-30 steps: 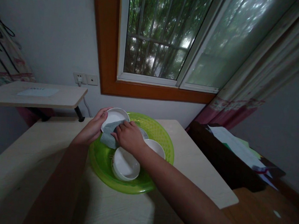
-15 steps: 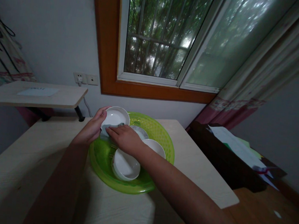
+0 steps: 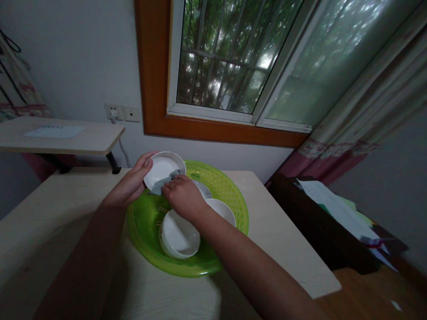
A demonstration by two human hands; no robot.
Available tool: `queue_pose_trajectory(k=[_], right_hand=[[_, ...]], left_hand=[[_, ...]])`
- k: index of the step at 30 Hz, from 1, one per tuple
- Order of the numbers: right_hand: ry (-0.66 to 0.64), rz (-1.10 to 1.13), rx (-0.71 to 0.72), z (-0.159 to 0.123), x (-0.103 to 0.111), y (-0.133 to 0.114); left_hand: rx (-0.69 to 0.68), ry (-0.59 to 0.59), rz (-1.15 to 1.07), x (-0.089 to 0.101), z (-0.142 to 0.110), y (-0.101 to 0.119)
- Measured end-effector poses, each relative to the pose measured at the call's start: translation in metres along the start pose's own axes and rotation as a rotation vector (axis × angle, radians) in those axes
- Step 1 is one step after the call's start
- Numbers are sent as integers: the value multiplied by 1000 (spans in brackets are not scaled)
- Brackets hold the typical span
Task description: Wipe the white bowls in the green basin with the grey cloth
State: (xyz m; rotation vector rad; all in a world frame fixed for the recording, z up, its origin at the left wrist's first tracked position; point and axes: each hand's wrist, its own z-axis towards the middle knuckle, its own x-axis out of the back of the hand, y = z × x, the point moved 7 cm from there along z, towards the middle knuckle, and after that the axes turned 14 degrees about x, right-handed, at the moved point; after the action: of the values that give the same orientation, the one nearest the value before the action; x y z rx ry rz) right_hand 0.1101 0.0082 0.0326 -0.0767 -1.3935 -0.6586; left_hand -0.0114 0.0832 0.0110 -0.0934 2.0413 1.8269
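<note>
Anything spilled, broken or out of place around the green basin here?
Nothing stands out. The left hand holds a tilted white dish, the right hand a grey cloth against it; the white bowls inside the basin show no visible damage, though the right forearm partly covers one.

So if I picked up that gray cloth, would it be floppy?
Probably floppy: the cloth bunches up at the right hand. Likely light too, since what shows is smaller than the white dish. It probably wouldn't roll, being crumpled, not round.
</note>
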Motion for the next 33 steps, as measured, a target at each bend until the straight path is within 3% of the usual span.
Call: queue_pose_trajectory(k=[10,16,25,33], right_hand=[[82,-111,-43,-13,9,20],[71,-84,-34,-11,10,12],[108,127,84,-5,-12,-8],[146,46,-83,-3,-18,-3]], left_hand=[[20,-16,-71,2,3,0],[10,24,-17,0,1,1],[-38,55,26,5,5,1],[-4,34,6,-3,-1,1]])
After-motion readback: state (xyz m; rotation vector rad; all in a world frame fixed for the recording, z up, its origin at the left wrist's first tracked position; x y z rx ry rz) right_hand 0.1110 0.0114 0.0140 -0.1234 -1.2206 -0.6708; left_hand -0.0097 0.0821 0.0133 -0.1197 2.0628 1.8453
